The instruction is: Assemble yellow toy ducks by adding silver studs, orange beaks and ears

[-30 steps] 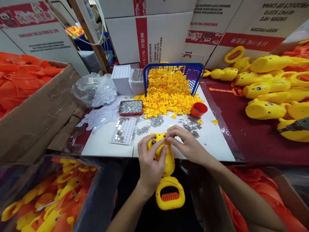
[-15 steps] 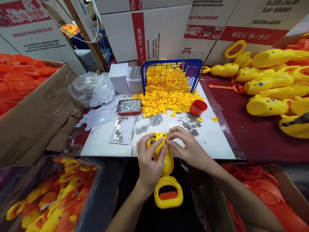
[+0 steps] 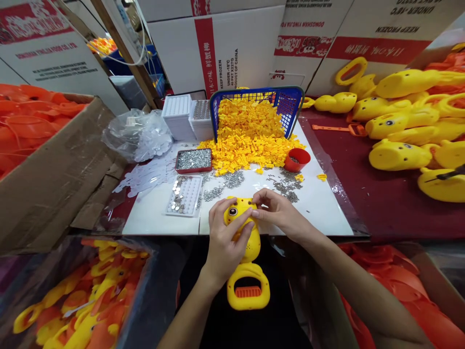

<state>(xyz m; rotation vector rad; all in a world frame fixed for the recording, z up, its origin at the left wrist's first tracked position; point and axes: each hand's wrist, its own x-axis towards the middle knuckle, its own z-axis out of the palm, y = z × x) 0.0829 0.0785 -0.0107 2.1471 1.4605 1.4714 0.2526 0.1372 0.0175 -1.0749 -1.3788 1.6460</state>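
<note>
My left hand holds a yellow animal-shaped plastic toy at the front edge of the white worktop. Its head, with a printed eye and small dark holes, points away from me. Toward my lap extends its ring handle, with an orange ribbed trigger inside. At the head's right side, the thumb and fingers of my right hand are pinched together. Whatever is between those fingertips is hidden. Just beyond my hands lie loose small screws and a white tray with round silvery discs.
A blue basket lies tipped, spilling small yellow plastic parts. Beside them stand a red cup and a red tray of metal bits. Yellow toys fill the right side. Cartons of orange parts flank the worktop.
My right fingertips have shifted slightly up along the toy's head. The toy's handle end has swung a little to the left, and the camera view has moved slightly.
</note>
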